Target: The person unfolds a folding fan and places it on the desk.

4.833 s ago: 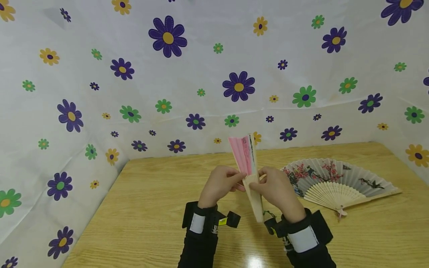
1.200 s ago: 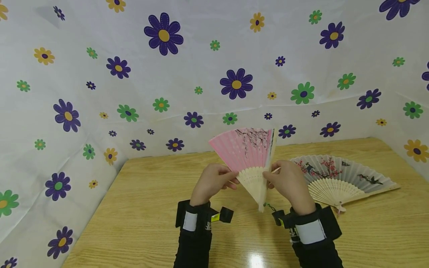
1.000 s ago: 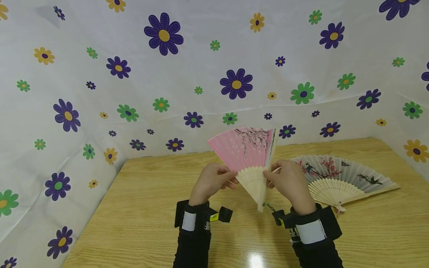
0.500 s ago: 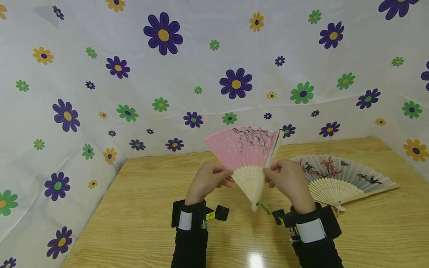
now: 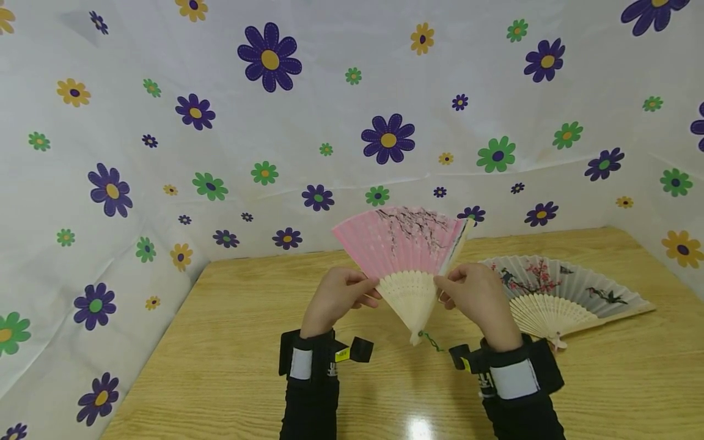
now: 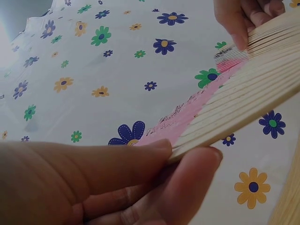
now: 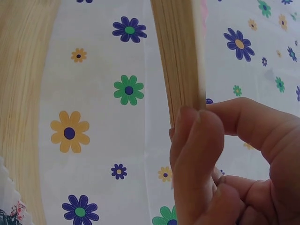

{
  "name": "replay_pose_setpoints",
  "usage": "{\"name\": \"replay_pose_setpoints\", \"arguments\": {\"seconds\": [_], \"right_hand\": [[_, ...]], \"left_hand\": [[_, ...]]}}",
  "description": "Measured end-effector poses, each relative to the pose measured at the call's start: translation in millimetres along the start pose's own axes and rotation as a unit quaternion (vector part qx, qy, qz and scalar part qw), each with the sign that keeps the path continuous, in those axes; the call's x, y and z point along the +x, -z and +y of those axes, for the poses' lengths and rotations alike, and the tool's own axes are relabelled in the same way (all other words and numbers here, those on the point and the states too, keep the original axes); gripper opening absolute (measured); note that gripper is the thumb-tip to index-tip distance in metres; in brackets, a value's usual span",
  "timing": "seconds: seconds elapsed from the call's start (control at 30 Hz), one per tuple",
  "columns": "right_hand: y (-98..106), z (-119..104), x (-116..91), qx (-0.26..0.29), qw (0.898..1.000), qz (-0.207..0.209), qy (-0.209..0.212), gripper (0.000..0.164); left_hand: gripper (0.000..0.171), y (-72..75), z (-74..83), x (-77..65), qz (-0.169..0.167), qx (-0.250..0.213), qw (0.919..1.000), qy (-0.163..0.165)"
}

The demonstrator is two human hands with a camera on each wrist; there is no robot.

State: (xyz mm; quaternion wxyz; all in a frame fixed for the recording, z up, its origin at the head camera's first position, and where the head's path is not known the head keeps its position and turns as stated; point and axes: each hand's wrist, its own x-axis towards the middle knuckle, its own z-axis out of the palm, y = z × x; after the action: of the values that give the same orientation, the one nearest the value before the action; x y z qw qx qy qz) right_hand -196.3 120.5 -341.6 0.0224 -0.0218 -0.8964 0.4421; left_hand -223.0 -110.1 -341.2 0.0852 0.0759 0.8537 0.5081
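Note:
A pink folding fan (image 5: 398, 244) with printed blossom branches and pale wooden ribs is held upright above the table, partly spread. My left hand (image 5: 338, 296) pinches its left outer rib between thumb and finger, as the left wrist view shows close up on the ribs (image 6: 243, 93). On the other side my right hand (image 5: 481, 299) grips the right edge, where a stack of ribs (image 7: 180, 51) is still folded together in the right wrist view. From the pivot at the bottom hangs a green cord (image 5: 431, 341).
A second folding fan (image 5: 550, 299), white with red blossoms and birds, lies spread on the wooden table (image 5: 231, 342) at the right, partly behind my right wrist. A white cloth with printed flowers (image 5: 308, 122) stands behind the table and along its sides.
The pink fan has gone from nearly folded to widely spread. My hands have moved apart, the left one leftward and the right one rightward. The white fan stays on the table.

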Motion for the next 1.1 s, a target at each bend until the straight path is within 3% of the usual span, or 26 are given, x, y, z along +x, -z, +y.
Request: {"name": "replay_pose_setpoints", "arguments": {"seconds": [0.83,1.1], "right_hand": [[8,8,0,0.010,1.000,0.012,-0.006,0.034],[12,10,2,0.045,0.999,0.018,-0.024,0.035]], "left_hand": [[0.025,6.3,-0.3,-4.1,0.015,-0.022,0.9995,-0.015],[0.026,4.2,-2.9,-0.9,0.042,-0.043,0.9982,0.000]]}}
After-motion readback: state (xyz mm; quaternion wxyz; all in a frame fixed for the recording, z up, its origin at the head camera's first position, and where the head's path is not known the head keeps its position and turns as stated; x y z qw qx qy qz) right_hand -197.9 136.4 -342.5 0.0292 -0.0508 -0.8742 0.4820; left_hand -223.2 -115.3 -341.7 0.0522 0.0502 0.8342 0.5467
